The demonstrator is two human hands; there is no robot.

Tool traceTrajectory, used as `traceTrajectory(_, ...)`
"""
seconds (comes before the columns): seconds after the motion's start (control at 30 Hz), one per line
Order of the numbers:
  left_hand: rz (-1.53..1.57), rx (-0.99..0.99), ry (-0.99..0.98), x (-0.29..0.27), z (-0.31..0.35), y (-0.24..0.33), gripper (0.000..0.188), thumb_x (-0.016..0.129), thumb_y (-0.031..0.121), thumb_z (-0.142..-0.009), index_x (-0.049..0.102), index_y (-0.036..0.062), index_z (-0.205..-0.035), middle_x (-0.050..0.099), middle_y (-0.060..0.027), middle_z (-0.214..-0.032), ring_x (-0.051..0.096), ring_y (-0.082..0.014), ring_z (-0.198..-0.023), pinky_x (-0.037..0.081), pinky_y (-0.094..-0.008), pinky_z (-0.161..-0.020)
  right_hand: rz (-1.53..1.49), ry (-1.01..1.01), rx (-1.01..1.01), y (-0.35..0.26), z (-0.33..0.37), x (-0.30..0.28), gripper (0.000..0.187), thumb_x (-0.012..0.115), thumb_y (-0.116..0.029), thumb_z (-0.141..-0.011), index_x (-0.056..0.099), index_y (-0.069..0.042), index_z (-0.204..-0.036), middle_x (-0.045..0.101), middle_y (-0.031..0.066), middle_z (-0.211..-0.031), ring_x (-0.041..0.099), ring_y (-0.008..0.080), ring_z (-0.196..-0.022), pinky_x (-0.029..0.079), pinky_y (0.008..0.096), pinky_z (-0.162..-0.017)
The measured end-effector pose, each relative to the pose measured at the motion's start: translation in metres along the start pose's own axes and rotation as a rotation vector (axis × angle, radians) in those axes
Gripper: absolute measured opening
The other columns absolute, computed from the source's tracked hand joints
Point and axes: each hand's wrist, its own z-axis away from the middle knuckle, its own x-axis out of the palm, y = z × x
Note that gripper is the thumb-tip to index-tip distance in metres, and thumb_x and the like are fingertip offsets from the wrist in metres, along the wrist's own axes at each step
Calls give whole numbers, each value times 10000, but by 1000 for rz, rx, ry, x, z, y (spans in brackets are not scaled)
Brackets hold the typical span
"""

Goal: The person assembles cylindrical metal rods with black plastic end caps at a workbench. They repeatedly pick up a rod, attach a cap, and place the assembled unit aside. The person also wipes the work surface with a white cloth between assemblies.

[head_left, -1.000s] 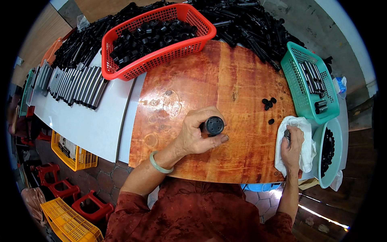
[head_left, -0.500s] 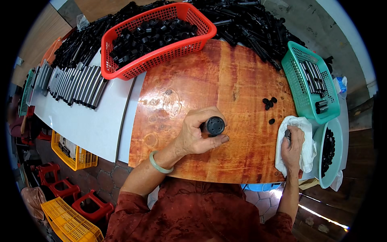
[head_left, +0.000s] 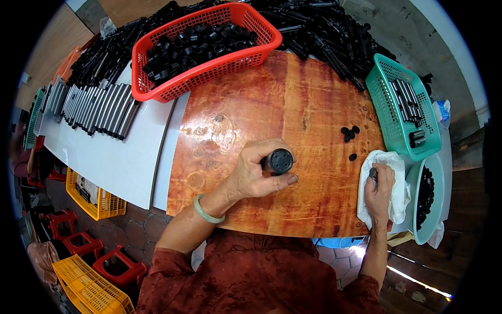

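The black cylinder has a round end face with small holes. It stays above the wooden tabletop, wrapped by the left grip, which hides its lower part. The right grip pinches a small dark piece on white cloth. Black discs lie nearby.

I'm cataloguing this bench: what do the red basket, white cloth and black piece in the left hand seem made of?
Red basket: glossy moulded plastic, apparently, from its uniform colour and perforated walls. White cloth: soft, matte fabric, by its folds; fibre unclear. Black piece: probably satin plastic, by its smooth dark end; coated metal possible.
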Motion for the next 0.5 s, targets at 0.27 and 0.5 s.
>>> traceTrajectory(0.27, -52, -135, -27, -1, 0, 9, 256, 757, 97, -655, 596, 18, -838, 554, -23, -673, 501, -82, -577, 390, -219, -505, 7, 15, -4, -4, -2, 0, 353, 532, 4, -702, 532, -33, -1053, 516, 140, -975, 476, 332, -944, 342, 425, -868)
traceTrajectory(0.5, -79, -108, -46, -4, 1, 3, 238, 763, 95, -655, 600, 23, -813, 548, -17, -655, 503, -80, -566, 398, -216, -512, 11, 9, 11, -4, -1, 1, 343, 528, 3, -700, 532, -20, -1042, 517, 153, -966, 472, 338, -928, 344, 424, -857)
